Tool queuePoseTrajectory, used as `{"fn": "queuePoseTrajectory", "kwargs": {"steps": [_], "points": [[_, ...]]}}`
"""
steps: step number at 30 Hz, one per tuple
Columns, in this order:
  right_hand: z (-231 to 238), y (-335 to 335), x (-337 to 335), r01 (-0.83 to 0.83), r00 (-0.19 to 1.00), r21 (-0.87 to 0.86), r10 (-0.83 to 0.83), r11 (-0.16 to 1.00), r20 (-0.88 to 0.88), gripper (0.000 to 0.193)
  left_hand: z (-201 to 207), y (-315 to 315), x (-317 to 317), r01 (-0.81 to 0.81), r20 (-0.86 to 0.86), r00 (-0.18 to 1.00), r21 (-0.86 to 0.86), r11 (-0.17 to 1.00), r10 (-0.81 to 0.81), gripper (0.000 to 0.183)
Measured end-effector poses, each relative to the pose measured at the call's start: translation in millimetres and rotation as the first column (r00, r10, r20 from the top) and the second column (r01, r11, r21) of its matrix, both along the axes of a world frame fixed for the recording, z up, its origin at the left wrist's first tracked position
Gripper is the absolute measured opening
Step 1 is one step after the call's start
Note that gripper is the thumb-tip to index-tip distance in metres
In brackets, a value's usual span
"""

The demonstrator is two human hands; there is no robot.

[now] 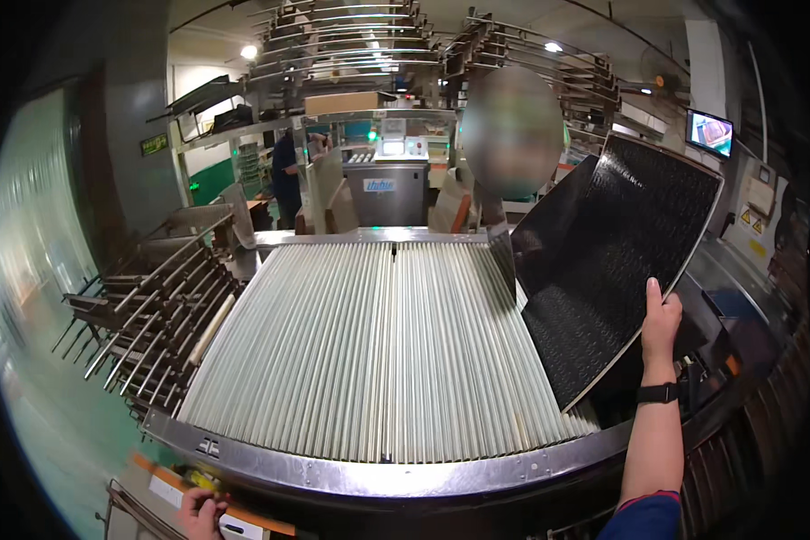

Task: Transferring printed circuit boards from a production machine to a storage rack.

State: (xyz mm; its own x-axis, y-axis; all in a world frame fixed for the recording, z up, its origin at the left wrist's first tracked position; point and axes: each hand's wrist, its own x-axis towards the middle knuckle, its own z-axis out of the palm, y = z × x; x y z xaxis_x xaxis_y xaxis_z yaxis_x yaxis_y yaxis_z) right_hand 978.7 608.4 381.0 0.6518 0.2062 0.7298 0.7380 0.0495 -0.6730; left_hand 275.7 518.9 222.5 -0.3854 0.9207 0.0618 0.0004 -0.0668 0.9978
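My right hand [662,319] grips the near right edge of a large black textured panel [634,243], its thumb up along the edge. The panel leans tilted over the right side of a machine bed of pale, closely set ribs [333,351]. A second dark panel [549,216] stands behind it, partly hidden. My left hand [200,515] is low at the left, fingers curled, over an orange-edged board or case [252,519]. A small yellow object [202,480] lies just beyond those fingers, blurred. Whatever the left fingers hold is too small to make out.
A metal rail [405,477] edges the bed in front. Racks of metal rods [153,324] stand at the left. A co-worker with a blurred head [513,130] is beyond the bed, near a control cabinet [394,193]. A monitor [709,133] hangs at the right.
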Motion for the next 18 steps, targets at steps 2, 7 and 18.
{"fn": "queuePoseTrajectory", "kwargs": {"steps": [2, 7, 18], "points": [[-1.0, 5.9, 8.9, -0.020, 1.000, 0.000, 0.020, 1.000, 0.006, 0.036, 7.6, 12.1, 14.8, 0.087, 0.004, 0.996, -0.026, 0.996, -0.087, 0.020], [46.8, -12.6, -42.3, 0.025, 0.987, 0.086, -0.039, 0.996, 0.157, 0.051, 7.0, 27.3, 42.9, 0.283, 0.032, 0.957, 0.108, 0.953, -0.288, 0.016], [130.1, -5.3, -278.5, -0.671, 0.426, 0.656, 0.904, 0.345, -0.038, 0.064, 69.6, 78.1, 117.7, 0.247, 0.334, 0.894, 0.192, 0.950, -0.300, 0.053]]}}
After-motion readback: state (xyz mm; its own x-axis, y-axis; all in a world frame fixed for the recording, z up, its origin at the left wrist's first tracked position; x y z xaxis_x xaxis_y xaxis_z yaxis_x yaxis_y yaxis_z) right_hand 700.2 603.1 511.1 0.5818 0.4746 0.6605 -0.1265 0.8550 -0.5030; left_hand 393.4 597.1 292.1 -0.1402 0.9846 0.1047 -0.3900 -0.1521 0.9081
